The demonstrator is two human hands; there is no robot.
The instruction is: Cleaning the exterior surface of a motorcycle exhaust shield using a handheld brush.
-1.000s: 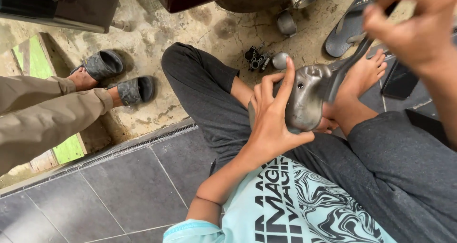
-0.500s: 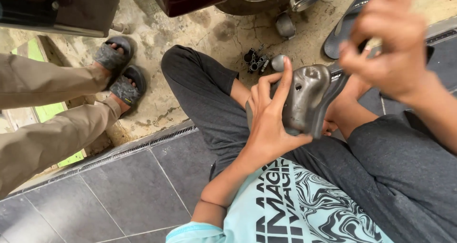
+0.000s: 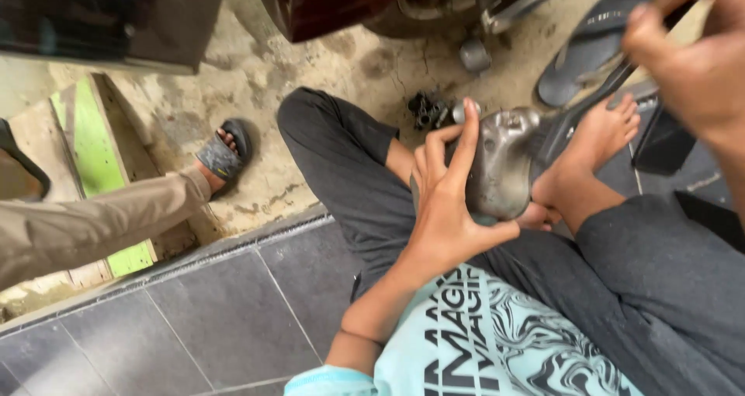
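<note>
Our left hand [image 3: 450,210] is clamped on a grey metal part [image 3: 500,167]: the palm and thumb cup its rounded lower end, and the fingers [image 3: 468,136] stretch up its left side. The part sits just above our crossed legs, its bottom touching our bare foot [image 3: 594,144]. Its long axis runs from lower left, at the bulbous end in our palm, up and to the right, where it narrows into a dark stem [image 3: 586,105] that points toward our right hand [image 3: 694,62]. That hand is raised at the top right corner with its fingers curled together near the stem's far end; it is blurred, so we cannot tell whether it grips the stem or something else.

Just beyond the part's top, a cluster of small dark metal pieces [image 3: 428,110] lies on the stained concrete floor [image 3: 256,78]. A grey sandal [image 3: 594,43] lies further right on the same floor. Above it all is the dark red underside of a vehicle [image 3: 341,4].

To the left, another person's leg [image 3: 93,225] in tan trousers reaches in, the foot in a grey slipper [image 3: 225,152]. We sit on dark grey tiles [image 3: 233,326].
</note>
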